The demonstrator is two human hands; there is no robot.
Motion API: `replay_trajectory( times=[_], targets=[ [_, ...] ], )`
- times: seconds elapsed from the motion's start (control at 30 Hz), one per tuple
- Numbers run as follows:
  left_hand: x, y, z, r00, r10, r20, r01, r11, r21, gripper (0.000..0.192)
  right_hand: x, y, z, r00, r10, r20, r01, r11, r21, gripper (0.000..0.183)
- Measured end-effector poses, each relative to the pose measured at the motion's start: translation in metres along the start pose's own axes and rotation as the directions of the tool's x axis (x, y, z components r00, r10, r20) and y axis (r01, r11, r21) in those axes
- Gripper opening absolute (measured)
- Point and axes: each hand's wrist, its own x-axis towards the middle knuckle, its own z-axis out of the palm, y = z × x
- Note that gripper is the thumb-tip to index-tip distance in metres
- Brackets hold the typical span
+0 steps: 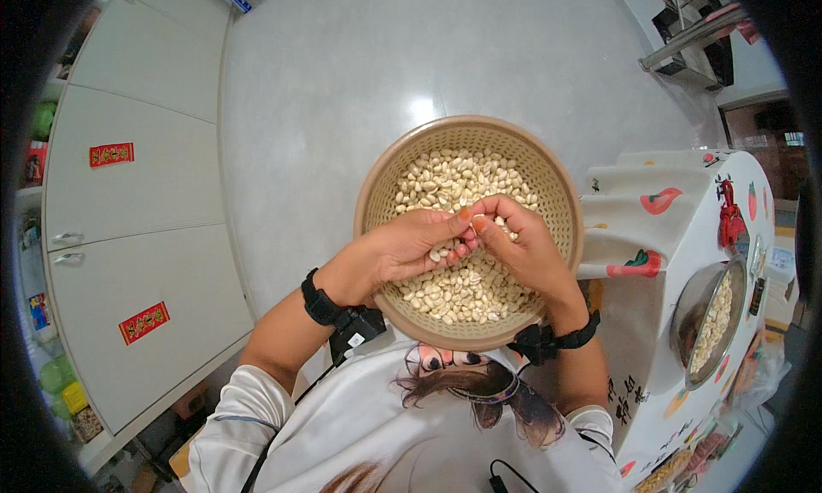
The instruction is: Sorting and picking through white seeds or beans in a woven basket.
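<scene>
A round tan plastic basket (367, 200) with slotted walls rests at my lap and holds many pale, peeled-looking beans or nuts (472, 172). Over its middle, my left hand (417, 239) is cupped palm up with a few of the pale pieces (438, 252) in the palm. My right hand (523, 242) meets it at the fingertips, and its thumb and forefinger pinch one small pale piece (477, 223). The fingers partly hide that piece. Each wrist wears a black strap with a small device.
At right, a table with a fruit-patterned cloth (632, 217) bears a steel bowl (684, 319) of similar pale pieces and a red knotted ornament (730, 217). White cabinets (141, 191) with red stickers stand at left. A metal rail (697, 38) is at upper right.
</scene>
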Motion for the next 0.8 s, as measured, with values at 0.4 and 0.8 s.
replay_trajectory(
  times=[0.4, 0.8],
  targets=[
    [0.001, 0.013, 0.015, 0.98, 0.188, 0.062, -0.142, 0.886, -0.442, 0.041, 0.0, 0.004, -0.008, 0.969, 0.207, -0.136, -0.13, 0.892, 0.433, 0.033],
    [0.008, 0.009, -0.006, 0.949, 0.243, 0.2, -0.13, 0.882, -0.453, 0.044, 0.009, 0.012, 0.008, 0.936, -0.343, -0.084, 0.236, 0.784, -0.575, 0.034]
  ],
)
